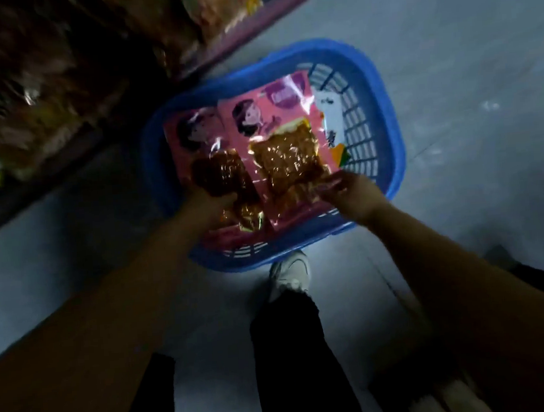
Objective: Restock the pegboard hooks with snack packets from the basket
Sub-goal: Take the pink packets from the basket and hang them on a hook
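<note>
View from above, dim light. A blue plastic basket with slotted walls [382, 101] stands on the grey floor [446, 49] at centre frame. In it lie two pink glossy snack packets with clear windows showing brown contents: the left pink packet [195, 143] and the right pink packet [274, 125], side by side, with a white packet [332, 118] toward the basket's right wall. The left hand [209, 203] grips the lower part of the left pink packet, fingers curled over it. The right hand [347, 191] touches the lower edge of the right pink packet; blur hides whether its fingers pinch it. A shelf of blurred goods [47, 92] fills the upper left. A white shoe [291, 272] stands just below the basket.
</note>
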